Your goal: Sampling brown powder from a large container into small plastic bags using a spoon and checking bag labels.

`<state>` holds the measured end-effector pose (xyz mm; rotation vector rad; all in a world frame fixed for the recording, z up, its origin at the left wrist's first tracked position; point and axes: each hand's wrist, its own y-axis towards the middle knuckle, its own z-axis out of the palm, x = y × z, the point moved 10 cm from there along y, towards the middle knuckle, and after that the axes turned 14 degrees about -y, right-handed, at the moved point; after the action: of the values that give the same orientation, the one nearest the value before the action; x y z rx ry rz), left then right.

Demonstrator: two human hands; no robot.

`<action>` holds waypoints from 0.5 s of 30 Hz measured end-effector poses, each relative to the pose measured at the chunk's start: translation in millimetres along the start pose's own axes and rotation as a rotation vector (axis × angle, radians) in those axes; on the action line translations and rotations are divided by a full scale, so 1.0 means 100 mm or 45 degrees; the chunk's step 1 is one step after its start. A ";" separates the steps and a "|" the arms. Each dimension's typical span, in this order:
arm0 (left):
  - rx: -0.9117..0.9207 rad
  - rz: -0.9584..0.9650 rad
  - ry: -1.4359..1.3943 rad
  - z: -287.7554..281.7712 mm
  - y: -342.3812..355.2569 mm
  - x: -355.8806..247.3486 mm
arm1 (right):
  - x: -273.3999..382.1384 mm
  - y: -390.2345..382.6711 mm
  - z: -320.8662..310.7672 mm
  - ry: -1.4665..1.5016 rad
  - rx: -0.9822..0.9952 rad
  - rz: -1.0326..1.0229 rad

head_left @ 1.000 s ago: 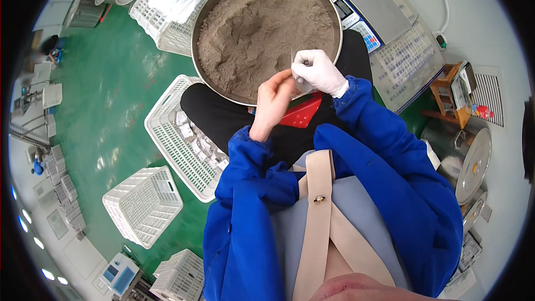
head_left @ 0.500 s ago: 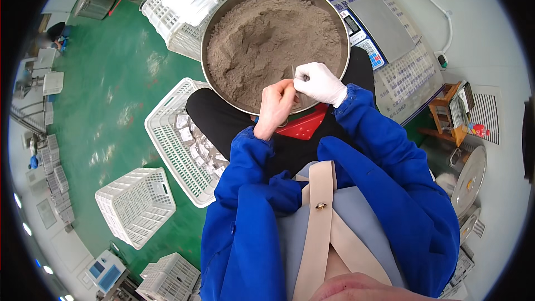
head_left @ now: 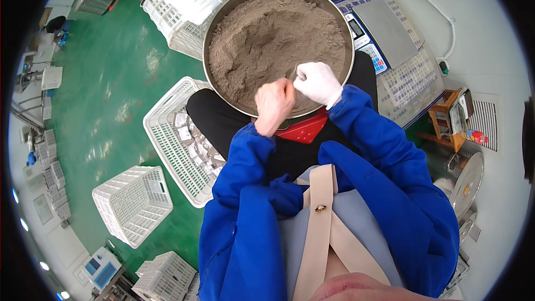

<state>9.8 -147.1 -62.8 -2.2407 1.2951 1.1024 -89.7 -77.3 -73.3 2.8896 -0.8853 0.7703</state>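
Note:
A large round steel pan (head_left: 207, 50) heaped with grey-brown powder (head_left: 267, 28) sits at my lap between my dark-trousered legs. Over its near edge my bare left hand (head_left: 275, 100) is closed, fingertips beside my white-gloved right hand (head_left: 316, 82). My right fingers pinch what looks like a small clear plastic bag (head_left: 297, 98), partly hidden behind them. My left fingertips touch the same bag, though their exact grip is blurred. A red perforated piece (head_left: 301, 128) lies under the pan's near side.
White crates stand left (head_left: 170, 108), lower left (head_left: 128, 203) and behind the pan (head_left: 164, 17), some holding small packets or bags. A scale (head_left: 390, 28) on a printed board is at right, with a wooden stool (head_left: 446, 111) and steel pots (head_left: 465, 184). A co-worker (head_left: 54, 24) is far left.
The pan and my hands appear slightly lower and farther right as the view shifts. My left hand has turned and curled a little, its fingers still close to my right hand.

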 end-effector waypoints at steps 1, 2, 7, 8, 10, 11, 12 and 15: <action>-0.055 -0.116 0.225 -0.07 0.07 0.08 | 0.00 -0.01 0.06 0.002 0.001 0.002; -0.096 -0.067 0.273 -0.08 0.12 0.07 | 0.02 -0.03 0.01 -0.176 -0.139 0.014; 0.114 0.383 0.527 0.24 0.03 -0.21 | -0.17 0.15 -0.17 -0.179 -0.150 0.212; 0.124 0.467 0.540 0.21 0.04 -0.26 | -0.21 0.16 -0.16 -0.178 -0.146 0.221; 0.105 0.624 0.545 0.05 0.10 -0.41 | -0.16 0.18 -0.11 -0.188 -0.189 0.092; 0.126 0.753 0.545 -0.03 0.10 -0.55 | -0.13 0.21 -0.11 -0.194 -0.211 0.022; 0.227 0.916 0.536 0.03 0.03 -0.58 | -0.23 0.27 -0.02 -0.036 -0.095 0.076; 0.336 1.137 0.549 0.13 -0.10 -0.59 | -0.26 0.37 0.03 0.160 0.052 0.062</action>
<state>-4.9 -98.6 -27.4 -1.7461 2.5850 0.5953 -126.7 -95.5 -92.9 2.8260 -0.9392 0.9731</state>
